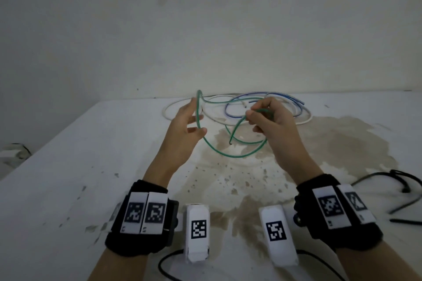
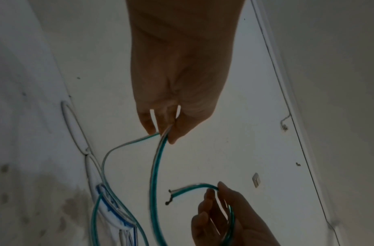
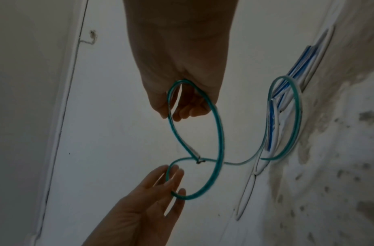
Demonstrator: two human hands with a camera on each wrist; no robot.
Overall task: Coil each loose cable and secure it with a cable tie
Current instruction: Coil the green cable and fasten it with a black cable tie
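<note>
A green cable (image 1: 237, 155) hangs in a loop above the white table (image 1: 68, 166). My left hand (image 1: 199, 116) holds it on the left, the strand running between thumb and nearly straight fingers (image 3: 175, 179). To the right, my right hand (image 1: 251, 114) pinches the cable with curled fingers near its free end (image 1: 230, 143), which dangles inside the loop. The left wrist view shows my left thumb and fingers (image 2: 167, 131) pinching the strand. The cable's far part trails back over a white cable (image 1: 169, 107) and a blue cable (image 1: 287, 97) lying tangled behind the hands.
Black strands (image 1: 404, 180), ties or cable I cannot tell, lie at the right edge. Two white marker blocks (image 1: 197, 228) (image 1: 277, 232) stand near the front between my wrists. A brown stain (image 1: 319, 139) covers the table's middle and right. The wall rises just behind the cables.
</note>
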